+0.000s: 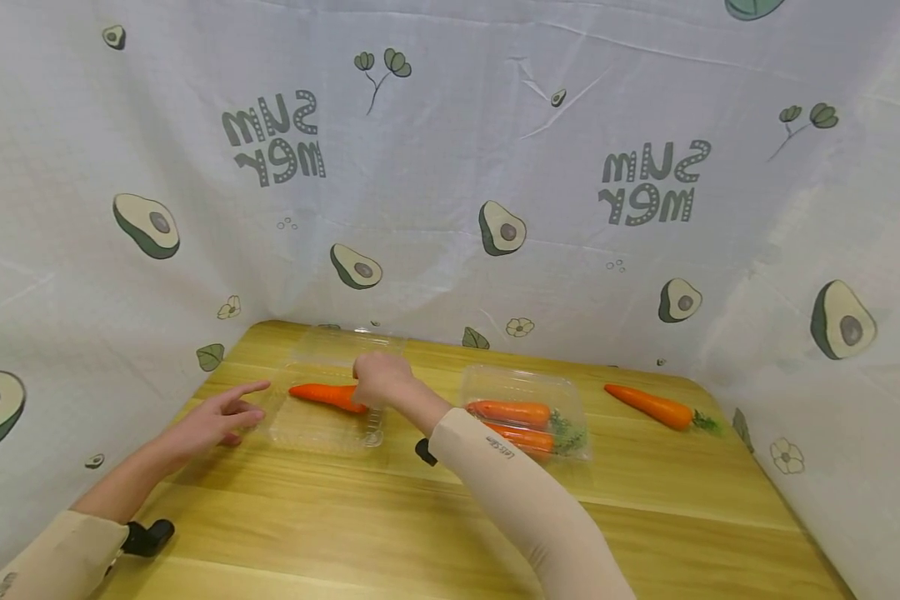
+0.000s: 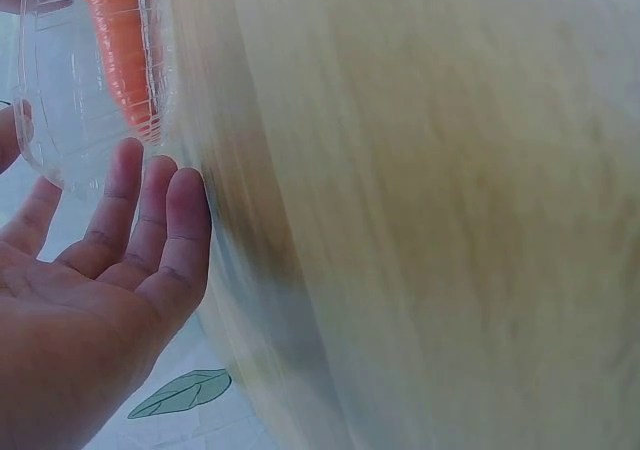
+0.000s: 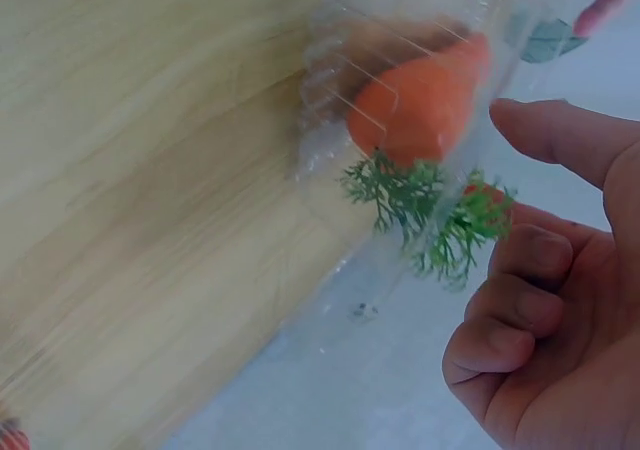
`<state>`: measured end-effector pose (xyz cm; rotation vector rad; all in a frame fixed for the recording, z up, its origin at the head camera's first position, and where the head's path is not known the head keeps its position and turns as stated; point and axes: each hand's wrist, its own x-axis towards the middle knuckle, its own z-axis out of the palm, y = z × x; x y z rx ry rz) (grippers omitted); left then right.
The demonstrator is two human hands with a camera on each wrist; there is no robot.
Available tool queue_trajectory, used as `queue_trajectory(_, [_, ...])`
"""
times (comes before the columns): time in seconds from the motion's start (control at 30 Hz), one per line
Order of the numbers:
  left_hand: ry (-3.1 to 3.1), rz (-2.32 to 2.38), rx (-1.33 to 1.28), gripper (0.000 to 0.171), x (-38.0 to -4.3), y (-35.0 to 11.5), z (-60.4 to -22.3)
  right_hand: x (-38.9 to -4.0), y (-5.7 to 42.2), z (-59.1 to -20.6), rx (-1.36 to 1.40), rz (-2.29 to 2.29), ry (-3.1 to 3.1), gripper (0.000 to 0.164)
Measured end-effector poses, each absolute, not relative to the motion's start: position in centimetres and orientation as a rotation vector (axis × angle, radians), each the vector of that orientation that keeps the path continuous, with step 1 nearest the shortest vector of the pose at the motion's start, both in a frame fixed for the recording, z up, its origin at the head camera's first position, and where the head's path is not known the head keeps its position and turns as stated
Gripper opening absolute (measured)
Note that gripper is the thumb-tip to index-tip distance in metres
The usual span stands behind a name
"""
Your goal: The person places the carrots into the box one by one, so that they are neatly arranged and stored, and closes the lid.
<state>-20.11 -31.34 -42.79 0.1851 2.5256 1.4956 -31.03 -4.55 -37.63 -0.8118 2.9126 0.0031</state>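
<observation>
A white cloth printed with green avocados, leaves, flowers and mirrored "summer" lettering (image 1: 435, 150) hangs behind and beside a pale yellow wood-grain desk (image 1: 285, 508) with rounded far corners. On the desk's left part lies a clear plastic hinged box (image 1: 288, 429), its lid laid back towards the cloth, with a single orange carrot with feathery green tops (image 1: 322, 394) inside it.

Both forearms wear beige sleeves (image 1: 532, 492). The right one reaches up and leftward across the desk; its hand (image 1: 381, 381) is over the carrot's leafy end, thumb and index finger parted, the other fingers loosely curled, with no grip on the carrot visible. The left hand (image 1: 221, 414) is beside the box's left side, fingers spread and nothing held.

Right of the box, a second clear plastic box (image 1: 517, 379) contains two orange carrots (image 1: 513, 412); another orange carrot (image 1: 648, 407) lies on the desk farther right.
</observation>
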Motion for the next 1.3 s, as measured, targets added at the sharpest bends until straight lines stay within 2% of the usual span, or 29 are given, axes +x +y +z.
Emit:
queue_trajectory(0.3, [2.525, 1.493, 0.19, 0.068, -20.0, -31.4, -42.8, -30.7, -2.4, -35.6, -0.874, -0.193, 2.883, 0.04])
queue_trajectory(1.3, [2.522, 1.491, 0.202, 0.069, -20.2, -31.3, -43.0, -32.1, 9.5, -31.5, -0.757, -0.603, 2.836, 0.038])
